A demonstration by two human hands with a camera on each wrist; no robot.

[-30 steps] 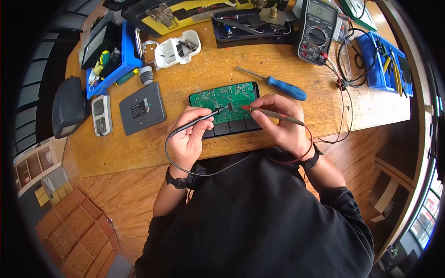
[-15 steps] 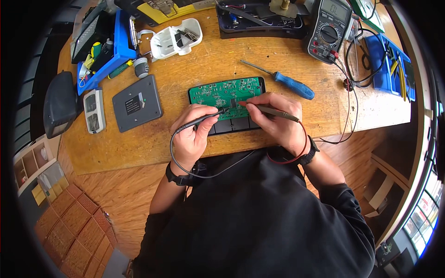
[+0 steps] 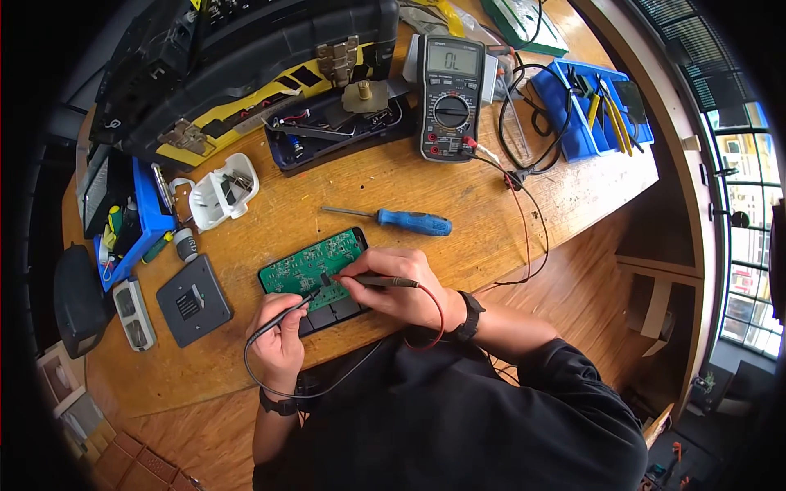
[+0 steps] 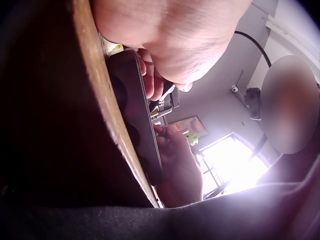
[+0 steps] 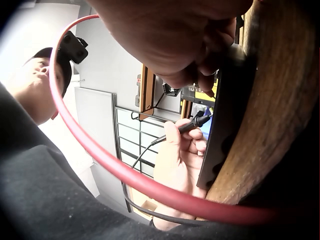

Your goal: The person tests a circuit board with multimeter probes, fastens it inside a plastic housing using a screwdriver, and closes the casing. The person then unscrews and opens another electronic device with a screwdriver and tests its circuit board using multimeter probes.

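A green circuit board (image 3: 307,266) in a dark casing lies near the table's front edge. The left hand (image 3: 277,344) pinches a black test probe (image 3: 278,317), its tip over the board's lower left part. In the right hand (image 3: 401,286) is a red-tipped probe (image 3: 385,281), pointed at the board's middle beside a dark chip; whether either tip touches cannot be told. The right wrist view shows the black probe (image 5: 192,124) between thumb and fingers of the left hand (image 5: 175,162). Behind the board a multimeter (image 3: 450,98) reads OL.
A blue screwdriver (image 3: 416,222) lies behind the board. To the left are a dark square panel (image 3: 194,301), a white container (image 3: 223,192) and a blue bin (image 3: 151,217). A large toolbox (image 3: 262,65) stands at the back; a blue tray (image 3: 577,119) with pliers is at right.
The head view has turned toward the right, so the table's contents appear shifted left and lower. Both hands keep their probes over the board. The display still reads OL.
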